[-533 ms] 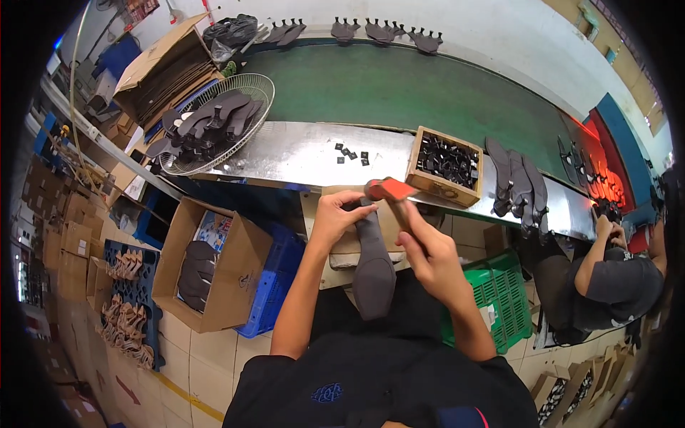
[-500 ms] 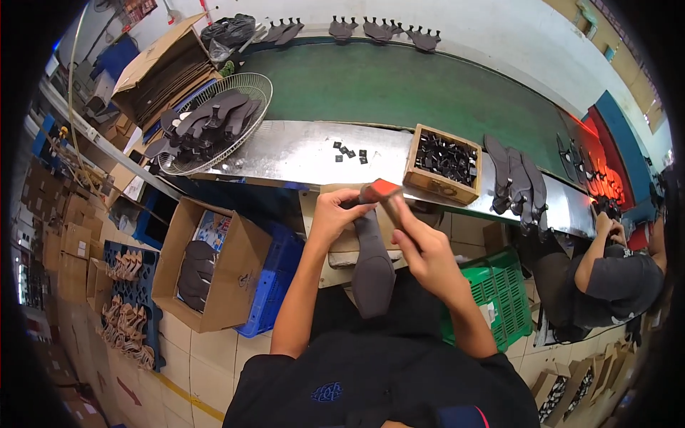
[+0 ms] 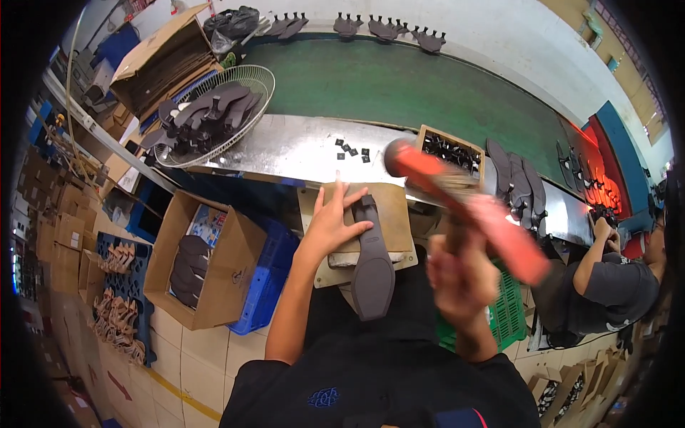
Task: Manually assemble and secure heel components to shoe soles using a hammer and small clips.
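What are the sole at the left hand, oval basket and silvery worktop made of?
Sole: matte dark grey, perhaps rubber or covered board; no shine. Basket: likely metal wire, given its silvery bars. Worktop: probably smooth metal, with bright reflections.

A wire basket [image 3: 258, 80] sits at the left end of the surface [image 3: 300, 146]; along the far edge runs a green belt [image 3: 399, 85], with a black bag [image 3: 232, 25] by its far left corner. Below the near edge are a carton [image 3: 225, 278] and blue crate [image 3: 275, 264] toward the left, a green crate [image 3: 510, 307] toward the right. Tan sandals [image 3: 114, 324] stand farther left, and a co-worker [image 3: 614, 285] sits by the surface's right end.
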{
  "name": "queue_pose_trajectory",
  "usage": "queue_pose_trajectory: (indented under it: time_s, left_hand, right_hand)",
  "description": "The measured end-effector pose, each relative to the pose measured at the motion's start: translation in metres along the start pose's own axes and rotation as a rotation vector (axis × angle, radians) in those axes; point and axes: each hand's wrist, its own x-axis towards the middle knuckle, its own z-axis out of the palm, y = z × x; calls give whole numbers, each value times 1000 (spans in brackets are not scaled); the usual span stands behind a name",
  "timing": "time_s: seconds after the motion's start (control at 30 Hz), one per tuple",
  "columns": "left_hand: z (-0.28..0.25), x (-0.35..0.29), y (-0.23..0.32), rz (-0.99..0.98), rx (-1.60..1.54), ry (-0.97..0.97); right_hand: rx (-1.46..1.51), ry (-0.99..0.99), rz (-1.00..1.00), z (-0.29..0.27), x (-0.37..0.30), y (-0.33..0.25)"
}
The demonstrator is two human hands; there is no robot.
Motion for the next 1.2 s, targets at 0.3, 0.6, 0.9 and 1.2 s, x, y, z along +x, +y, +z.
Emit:
queue_pose_trajectory:
  time_s: [0.3,0.6,0.9,1.2]
  left_hand:
    - [-9,-3,3,-79,-100,0]
    - [-12,-25,32,117,-157,133]
    - [-71,-104,137,-178,-805,-310]
    - [-36,-122,142,-371,-1299,-512]
  right_hand:
    - [254,14,152,-7,2,0]
    - [-56,-94,142,17,6,47]
    - [-563,-684,-198,38,-6,80]
    - [1305,-522,548,40,-28,10]
